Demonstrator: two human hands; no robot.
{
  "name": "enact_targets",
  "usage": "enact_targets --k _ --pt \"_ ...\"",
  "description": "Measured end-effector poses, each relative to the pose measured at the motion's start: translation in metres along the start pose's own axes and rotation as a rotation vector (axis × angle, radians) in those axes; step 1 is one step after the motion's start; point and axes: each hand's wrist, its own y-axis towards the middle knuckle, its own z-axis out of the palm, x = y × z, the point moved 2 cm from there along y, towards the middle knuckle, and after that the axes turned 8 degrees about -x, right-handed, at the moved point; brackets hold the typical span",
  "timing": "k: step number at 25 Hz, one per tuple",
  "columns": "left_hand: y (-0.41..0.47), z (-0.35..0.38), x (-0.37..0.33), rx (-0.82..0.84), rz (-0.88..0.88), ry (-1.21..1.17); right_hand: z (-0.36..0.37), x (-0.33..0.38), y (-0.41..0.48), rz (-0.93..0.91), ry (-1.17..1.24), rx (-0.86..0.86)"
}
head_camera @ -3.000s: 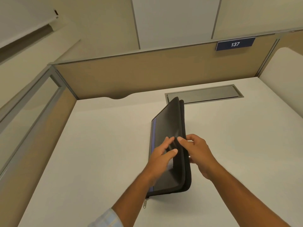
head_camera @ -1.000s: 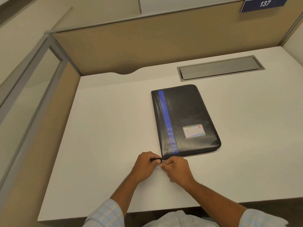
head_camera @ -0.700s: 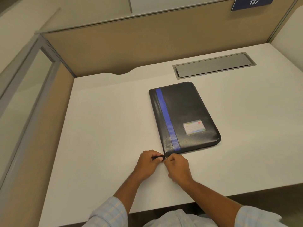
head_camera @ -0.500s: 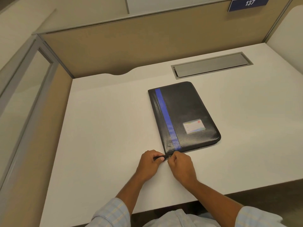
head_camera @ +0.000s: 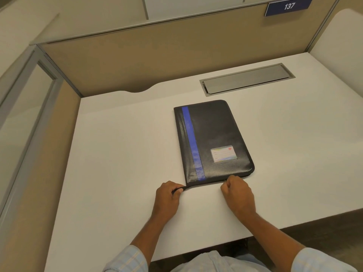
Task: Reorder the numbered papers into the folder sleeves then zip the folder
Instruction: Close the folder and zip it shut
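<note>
Folder [head_camera: 216,130], black with a blue stripe [head_camera: 191,138] down its length and a small label card [head_camera: 224,153], lies flat and shut on the white worktop [head_camera: 117,154], just beyond both sets of fingers. Its closed cover hides whatever is inside.

At the folder's near corner on the stripe side, the left hand [head_camera: 167,195] has its fingers curled, pinching a black strip [head_camera: 179,189] that runs out from that corner. Only the part of the strip between fingers and corner shows; the rest is buried in the grip.

Further along the same near edge sits the right hand [head_camera: 236,193], knuckles up, fingers tucked under and pressed together, thumb and forefinger meeting right against the folder. A tiny glint shows at the fingertips, too small to name, and whether they pinch anything cannot be told. The zip itself is hard to make out along this edge.

Well beyond the fingers, past the folder's far end, a grey hatch [head_camera: 245,78] is set into the worktop before a tan partition [head_camera: 157,55]. A blue sign [head_camera: 288,6] reading 137 is cut off by the top edge. Pale checked sleeves [head_camera: 125,260] are cropped at the bottom.
</note>
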Motion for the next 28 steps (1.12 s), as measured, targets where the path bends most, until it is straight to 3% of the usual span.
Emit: enact_targets --k 6,9,13,15,19,23,28 --pt "0.000 -0.001 0.006 -0.049 0.005 0.002 -0.035 -0.050 0.028 0.084 0.125 -0.169" --pt "0.001 -0.004 0.009 -0.073 0.014 0.034 -0.048 -0.063 0.044 -0.055 0.099 -0.202" --pt "0.003 0.000 -0.024 -0.163 -0.016 0.293 -0.053 -0.072 0.060 -0.193 0.167 -0.139" --pt "0.008 0.013 -0.060 -0.191 0.085 0.346 -0.055 -0.078 0.064 -0.232 0.205 -0.098" --pt "0.014 0.078 -0.127 0.015 0.436 0.427 -0.059 -0.085 0.073 -0.251 0.194 -0.016" --pt "0.024 0.146 -0.160 0.210 0.483 0.566 -0.061 -0.088 0.081 -0.310 0.212 0.036" --pt "0.032 0.175 -0.155 0.223 0.509 0.723 -0.066 -0.094 0.094 -0.381 0.236 0.077"
